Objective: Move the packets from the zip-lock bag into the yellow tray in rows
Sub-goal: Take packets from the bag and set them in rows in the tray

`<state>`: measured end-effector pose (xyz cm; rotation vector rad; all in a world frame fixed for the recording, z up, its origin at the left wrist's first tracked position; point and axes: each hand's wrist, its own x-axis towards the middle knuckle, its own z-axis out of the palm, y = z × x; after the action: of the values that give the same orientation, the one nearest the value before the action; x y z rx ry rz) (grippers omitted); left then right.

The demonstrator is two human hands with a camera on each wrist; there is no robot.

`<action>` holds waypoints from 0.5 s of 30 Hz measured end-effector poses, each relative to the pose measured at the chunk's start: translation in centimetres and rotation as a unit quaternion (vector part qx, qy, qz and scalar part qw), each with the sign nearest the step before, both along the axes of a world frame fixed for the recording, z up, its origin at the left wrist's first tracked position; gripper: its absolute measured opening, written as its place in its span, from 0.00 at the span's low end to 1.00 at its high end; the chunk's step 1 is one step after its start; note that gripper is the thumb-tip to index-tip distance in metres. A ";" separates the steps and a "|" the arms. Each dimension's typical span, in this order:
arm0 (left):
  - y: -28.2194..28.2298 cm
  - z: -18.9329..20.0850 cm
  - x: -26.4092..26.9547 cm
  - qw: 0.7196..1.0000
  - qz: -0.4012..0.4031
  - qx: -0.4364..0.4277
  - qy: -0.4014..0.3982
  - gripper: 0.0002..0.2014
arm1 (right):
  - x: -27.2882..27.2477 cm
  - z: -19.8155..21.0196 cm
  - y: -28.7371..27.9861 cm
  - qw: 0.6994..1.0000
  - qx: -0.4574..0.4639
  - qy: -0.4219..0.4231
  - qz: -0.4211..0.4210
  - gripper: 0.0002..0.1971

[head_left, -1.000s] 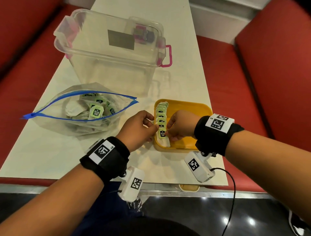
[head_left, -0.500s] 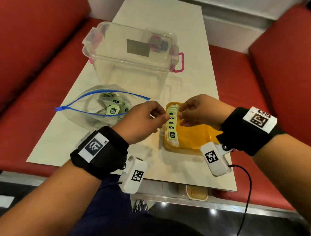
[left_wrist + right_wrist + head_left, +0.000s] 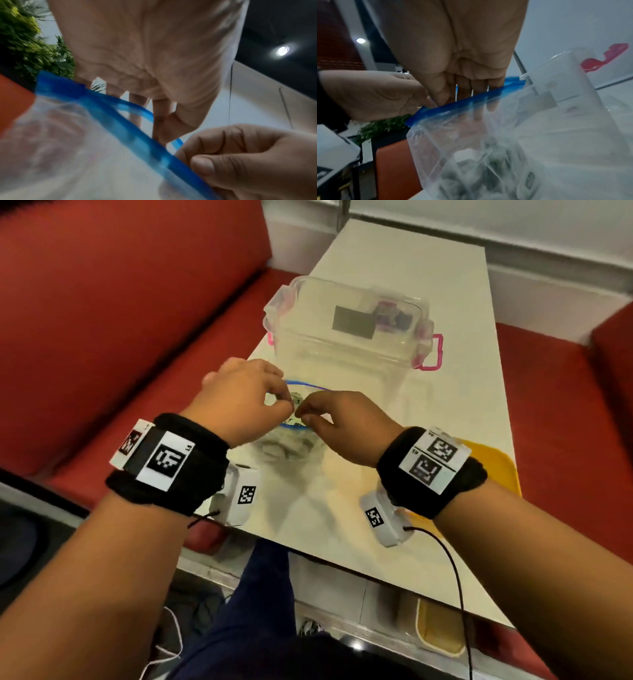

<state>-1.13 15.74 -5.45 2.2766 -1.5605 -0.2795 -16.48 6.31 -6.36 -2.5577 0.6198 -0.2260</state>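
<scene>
Left hand (image 3: 239, 402) and right hand (image 3: 346, 422) each pinched the zip-lock bag (image 3: 488, 135) blue rim at frame centre, packets (image 3: 496, 173) inside, yellow tray (image 3: 500, 467) at right.

Clear glossy plastic zip-lock bag (image 3: 539, 135)

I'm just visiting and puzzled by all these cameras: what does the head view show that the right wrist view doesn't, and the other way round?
Only the head view shows the yellow tray at the table's right edge, behind the right wrist, and both wristbands. Only the right wrist view shows the packets heaped in the bottom of the zip-lock bag. Both show the left hand and right hand at the bag's blue rim, and the clear lidded box beyond.
</scene>
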 end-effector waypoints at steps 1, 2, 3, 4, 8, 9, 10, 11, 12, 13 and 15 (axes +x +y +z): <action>0.3 -0.4 0.3 1.000 0.008 0.009 0.000 0.15 | 0.3 -0.3 0.2 0.999 -0.016 0.033 0.005 0.11; 0.5 -0.8 0.5 1.000 0.017 0.004 0.001 0.15 | 0.3 -0.4 0.4 0.997 -0.029 0.074 0.016 0.12; 0.6 -1.2 0.7 1.000 0.027 -0.010 -0.003 0.18 | 0.4 -0.6 0.7 0.992 -0.041 0.115 0.035 0.13; 0.7 -1.5 0.6 0.999 0.032 -0.026 -0.012 0.22 | 0.2 -0.7 1.1 0.985 -0.053 0.152 0.060 0.14; 1.0 -2.3 -0.1 0.998 0.006 -0.055 -0.022 0.32 | -0.1 -0.9 1.9 0.959 -0.047 0.256 0.114 0.15; 1.1 -2.4 -0.4 0.998 -0.008 -0.058 -0.016 0.33 | 0.2 -0.9 1.7 0.957 -0.037 0.268 0.108 0.15; 1.2 -2.6 -0.5 0.998 -0.020 -0.061 -0.012 0.34 | 0.7 -1.0 1.5 0.957 -0.032 0.271 0.098 0.16; 1.2 -2.7 -0.6 0.998 -0.026 -0.063 -0.006 0.35 | 1.3 -1.2 1.1 0.960 -0.035 0.265 0.084 0.16; 1.3 -2.8 -0.6 0.998 -0.028 -0.064 -0.001 0.36 | 2.1 -1.3 0.8 0.964 -0.045 0.253 0.069 0.16; 1.3 -2.9 -0.6 0.998 -0.027 -0.064 0.005 0.37 | 2.8 -1.4 0.5 0.967 -0.058 0.241 0.051 0.15; 1.4 -2.8 -0.7 0.997 -0.027 -0.065 0.010 0.37 | 4.2 -1.6 0.0 0.968 -0.069 0.240 0.016 0.16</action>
<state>-1.85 17.17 -8.25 2.1302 -1.5848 -0.2078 -12.31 6.29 -7.99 -2.7712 0.7538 0.3876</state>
